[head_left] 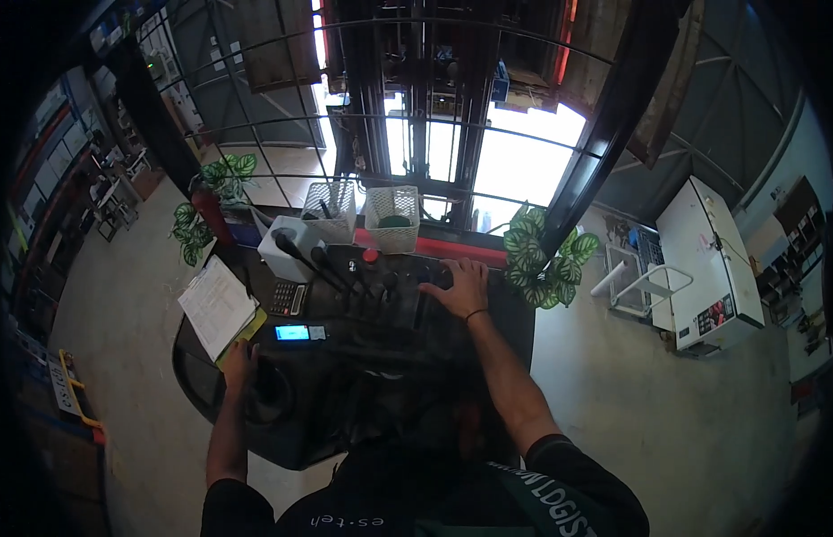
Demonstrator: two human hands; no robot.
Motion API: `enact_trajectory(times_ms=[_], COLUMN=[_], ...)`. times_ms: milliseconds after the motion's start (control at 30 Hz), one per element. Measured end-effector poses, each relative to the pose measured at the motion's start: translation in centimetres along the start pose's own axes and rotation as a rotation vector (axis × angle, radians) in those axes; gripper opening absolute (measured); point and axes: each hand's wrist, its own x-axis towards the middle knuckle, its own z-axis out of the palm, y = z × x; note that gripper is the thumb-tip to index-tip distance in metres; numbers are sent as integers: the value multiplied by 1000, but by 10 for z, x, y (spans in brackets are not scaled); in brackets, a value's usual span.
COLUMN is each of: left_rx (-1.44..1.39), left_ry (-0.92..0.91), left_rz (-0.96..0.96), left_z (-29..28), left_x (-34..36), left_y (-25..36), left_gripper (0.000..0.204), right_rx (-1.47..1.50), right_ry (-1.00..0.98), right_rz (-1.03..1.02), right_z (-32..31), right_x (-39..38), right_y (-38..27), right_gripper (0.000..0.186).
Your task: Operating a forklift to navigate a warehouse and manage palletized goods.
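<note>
The right hand (459, 288) lies flat, ungripping, on the black forklift console (381, 313), just right of its upright black levers (331, 268); the left hand (238, 362) clasps the dark steering wheel (260, 394).

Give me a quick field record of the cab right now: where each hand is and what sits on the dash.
setting: forklift cab seen from above, mast ahead
left hand: on the dark steering wheel, lower left
right hand: resting flat on the control panel, right of the black levers
grip: whether either hand is closed cannot be told
dash items: clipboard with papers, calculator, lit blue screen, two white mesh baskets
beside cab: green leafy plants, white cabinet on the right
</note>
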Motion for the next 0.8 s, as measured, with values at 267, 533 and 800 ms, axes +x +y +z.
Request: enact_trajectory(times_ms=[267, 533, 800], left_rx=[-49, -43, -46], left_ry=[42, 191, 283], left_rz=[-94, -172, -219], left_z=[14, 14, 15], left_x=[24, -28, -61], left_y=[-12, -42, -33], left_gripper=[31, 27, 25], right_rx=[-50, -63, -61], right_ry=[80, 102, 54], right_rz=[-25, -46, -25], right_z=[-5, 7, 5], right_x=[31, 25, 23], right_y=[21, 18, 19], right_gripper=[86, 85, 83])
